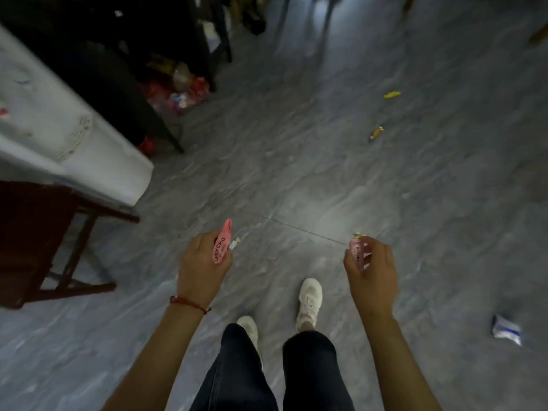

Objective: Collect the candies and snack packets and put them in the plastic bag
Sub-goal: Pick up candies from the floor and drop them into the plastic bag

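My left hand (201, 262) is closed around a pink snack packet (221, 244) with black lettering, and a small white-wrapped candy (234, 244) pokes out beside it. My right hand (370, 271) grips a pink wrapped candy (356, 249) with a gold twisted end. A clear plastic bag (178, 93) holding several colourful sweets lies on the floor under the table at the upper left. Loose on the grey floor are a yellow candy (392, 94), a gold-brown candy (376, 132) and a blue-and-white packet (507, 330).
A table with a white cloth (74, 137) stands at the left, with a dark wooden stool (44, 232) below it and dark chair legs (219, 46) behind. My white shoes (310, 298) stand on the grey tiled floor (326, 179).
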`<state>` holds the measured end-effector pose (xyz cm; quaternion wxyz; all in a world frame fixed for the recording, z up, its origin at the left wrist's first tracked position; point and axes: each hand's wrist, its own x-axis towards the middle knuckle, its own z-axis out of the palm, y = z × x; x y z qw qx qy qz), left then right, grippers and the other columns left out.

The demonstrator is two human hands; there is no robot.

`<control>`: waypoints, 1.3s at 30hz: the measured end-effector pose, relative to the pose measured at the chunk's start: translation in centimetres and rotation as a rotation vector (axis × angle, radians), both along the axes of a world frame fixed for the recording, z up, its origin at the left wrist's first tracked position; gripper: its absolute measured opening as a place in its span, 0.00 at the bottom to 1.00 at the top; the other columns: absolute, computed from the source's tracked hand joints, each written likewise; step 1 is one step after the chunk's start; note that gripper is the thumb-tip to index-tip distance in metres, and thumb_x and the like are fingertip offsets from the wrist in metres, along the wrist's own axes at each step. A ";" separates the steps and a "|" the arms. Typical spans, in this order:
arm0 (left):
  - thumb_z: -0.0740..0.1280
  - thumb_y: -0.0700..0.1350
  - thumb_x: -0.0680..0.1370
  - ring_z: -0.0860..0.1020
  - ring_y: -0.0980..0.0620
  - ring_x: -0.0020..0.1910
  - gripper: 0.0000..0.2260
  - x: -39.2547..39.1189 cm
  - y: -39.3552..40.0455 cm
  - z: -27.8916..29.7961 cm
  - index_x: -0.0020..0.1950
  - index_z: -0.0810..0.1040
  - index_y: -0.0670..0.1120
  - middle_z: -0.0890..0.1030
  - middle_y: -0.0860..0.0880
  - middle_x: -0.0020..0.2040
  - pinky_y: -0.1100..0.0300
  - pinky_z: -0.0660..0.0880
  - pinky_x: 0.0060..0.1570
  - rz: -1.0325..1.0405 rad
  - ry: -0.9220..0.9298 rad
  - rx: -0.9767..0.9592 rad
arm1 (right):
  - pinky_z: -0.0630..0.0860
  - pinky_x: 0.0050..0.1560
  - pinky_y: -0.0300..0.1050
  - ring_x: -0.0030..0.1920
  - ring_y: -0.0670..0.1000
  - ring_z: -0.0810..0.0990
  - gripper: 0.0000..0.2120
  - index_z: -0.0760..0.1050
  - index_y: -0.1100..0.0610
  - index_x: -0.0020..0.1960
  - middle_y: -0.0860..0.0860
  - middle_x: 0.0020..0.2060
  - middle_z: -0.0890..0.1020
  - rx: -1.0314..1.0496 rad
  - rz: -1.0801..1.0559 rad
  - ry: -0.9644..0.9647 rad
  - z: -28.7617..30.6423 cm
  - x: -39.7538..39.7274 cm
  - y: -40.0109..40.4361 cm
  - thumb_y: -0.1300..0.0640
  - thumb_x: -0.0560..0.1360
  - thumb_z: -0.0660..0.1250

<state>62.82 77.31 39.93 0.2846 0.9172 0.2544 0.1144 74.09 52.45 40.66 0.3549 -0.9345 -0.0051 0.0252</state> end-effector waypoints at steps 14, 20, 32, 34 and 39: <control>0.72 0.33 0.67 0.73 0.49 0.35 0.11 28.0 -17.1 3.5 0.48 0.78 0.38 0.77 0.43 0.38 0.57 0.69 0.35 -0.230 -0.055 -0.075 | 0.67 0.42 0.43 0.42 0.55 0.77 0.15 0.74 0.57 0.58 0.55 0.49 0.76 -0.013 -0.286 -0.009 3.6 18.6 -18.7 0.59 0.72 0.68; 0.73 0.34 0.68 0.72 0.50 0.34 0.10 40.3 -20.1 4.2 0.48 0.77 0.37 0.77 0.43 0.38 0.58 0.67 0.34 -0.311 -0.081 -0.052 | 0.67 0.42 0.43 0.41 0.52 0.76 0.15 0.74 0.55 0.58 0.53 0.50 0.76 0.002 -0.372 0.000 4.2 27.7 -21.5 0.59 0.72 0.68; 0.73 0.34 0.67 0.73 0.49 0.32 0.09 68.6 -21.5 5.5 0.46 0.78 0.38 0.77 0.44 0.35 0.59 0.70 0.32 -0.431 -0.110 -0.021 | 0.68 0.43 0.41 0.43 0.49 0.76 0.16 0.73 0.54 0.60 0.53 0.52 0.75 0.010 -0.361 0.010 5.2 54.7 -23.2 0.58 0.73 0.68; 0.73 0.33 0.66 0.75 0.45 0.33 0.10 73.3 -22.0 6.1 0.46 0.78 0.37 0.78 0.42 0.36 0.58 0.71 0.33 -0.440 -0.117 -0.017 | 0.70 0.44 0.43 0.43 0.50 0.76 0.16 0.73 0.54 0.60 0.53 0.52 0.75 0.018 -0.370 0.004 5.7 58.9 -23.9 0.57 0.73 0.68; 0.74 0.32 0.64 0.77 0.44 0.34 0.12 82.9 -24.7 6.5 0.45 0.78 0.37 0.79 0.41 0.36 0.61 0.66 0.34 -0.434 -0.107 0.010 | 0.68 0.43 0.40 0.42 0.47 0.74 0.16 0.73 0.54 0.60 0.52 0.52 0.75 0.032 -0.376 0.013 6.5 68.1 -26.6 0.57 0.73 0.68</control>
